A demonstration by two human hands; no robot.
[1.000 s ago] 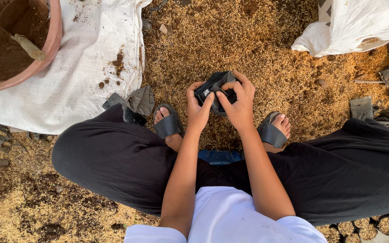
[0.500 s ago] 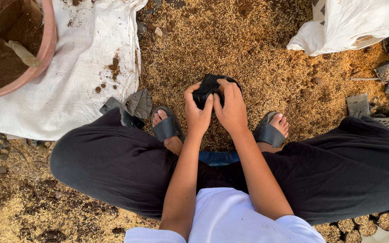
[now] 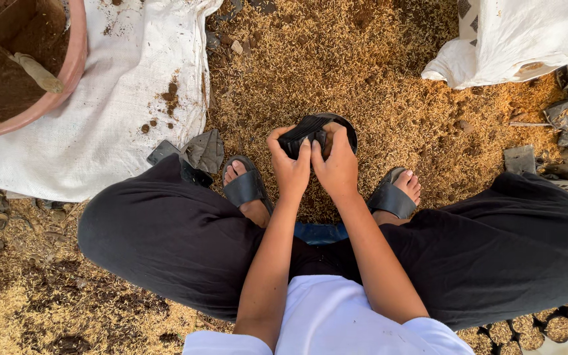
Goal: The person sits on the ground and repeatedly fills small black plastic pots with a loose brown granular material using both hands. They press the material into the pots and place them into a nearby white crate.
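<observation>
hands together over husk-strewn ground (image 3: 336, 59): left hand (image 3: 290, 164) and right hand (image 3: 336, 164) both clenched on small black plastic bag (image 3: 304, 128), mouth held open.

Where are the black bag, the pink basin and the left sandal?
black bag (image 3: 300, 128), head view, on the folded black plastic above the left hand's thumb
pink basin (image 3: 72, 69), head view, on its rim at the right side
left sandal (image 3: 244, 189), head view, on the strap
</observation>
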